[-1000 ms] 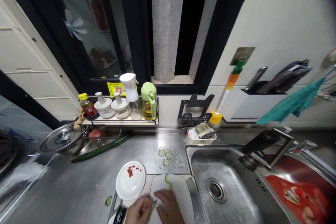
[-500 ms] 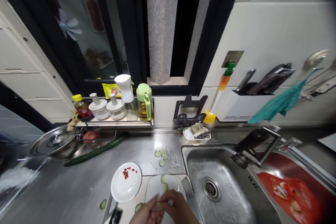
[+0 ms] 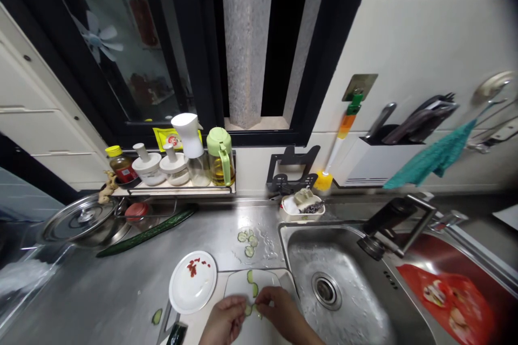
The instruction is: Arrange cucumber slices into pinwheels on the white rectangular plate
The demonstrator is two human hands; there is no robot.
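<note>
My left hand [image 3: 225, 319] and my right hand [image 3: 280, 310] meet low over a pale squarish plate [image 3: 233, 283]. Pinched in the left fingertips is a thin cucumber slice [image 3: 248, 310]. The right thumb and finger close on a small green-edged cucumber piece beside it; whether the two pieces are joined I cannot tell. Two half-slices [image 3: 252, 282] lie in an S-curve on the plate's far side. The plate rests on a light cutting board [image 3: 205, 317]. At the board's left, a dark cut cucumber piece [image 3: 177, 333] shows at the picture's bottom edge.
A round white plate [image 3: 178, 294] bears red bits. Several cucumber slices [image 3: 248, 252] lie on the wet counter, another [image 3: 157, 316] at left. A whole cucumber [image 3: 148, 232] lies beneath the condiment rack [image 3: 178, 190]. The sink [image 3: 343, 264] is at right, with a red bag [image 3: 445, 296] beyond.
My hands have drawn slightly apart, so cucumber now shows between the fingertips. The left hand now covers the slice that lay beside it on the board. The view has shifted slightly.
</note>
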